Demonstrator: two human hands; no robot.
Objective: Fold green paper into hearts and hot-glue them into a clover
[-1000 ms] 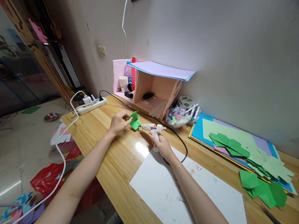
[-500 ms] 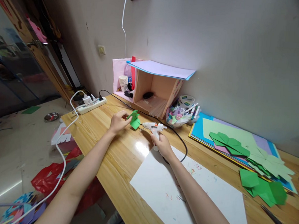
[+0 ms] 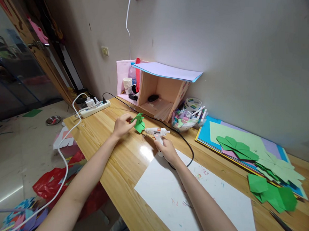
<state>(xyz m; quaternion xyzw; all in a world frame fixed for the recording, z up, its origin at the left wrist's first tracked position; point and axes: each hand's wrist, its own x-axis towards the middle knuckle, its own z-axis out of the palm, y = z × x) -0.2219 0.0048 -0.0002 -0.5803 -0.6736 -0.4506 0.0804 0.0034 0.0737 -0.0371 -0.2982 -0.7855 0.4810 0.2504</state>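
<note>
Between the thumb and fingers of my left hand (image 3: 124,125) is a folded green paper piece (image 3: 139,123), held just above the wooden table. My right hand (image 3: 167,149) is wrapped round the handle of a white hot glue gun (image 3: 157,131) with orange parts. The gun's nozzle points left, right at the paper's lower edge; whether it touches cannot be told. A black cord (image 3: 191,149) curves behind the gun. Under my right forearm lies a white sheet (image 3: 160,189) with coloured marks.
A cardboard box (image 3: 161,95) with a lilac sheet on top stands against the wall. Right of it are a clear bowl (image 3: 182,120) of markers and scraps, stacked coloured paper (image 3: 208,132), green folded pieces (image 3: 272,194) and dark pointed tool tips (image 3: 289,230). A power strip (image 3: 96,108) sits at the left edge.
The glue gun and my right hand have shifted slightly left and down, with the nozzle end nearer the green paper. My left hand has barely moved.
</note>
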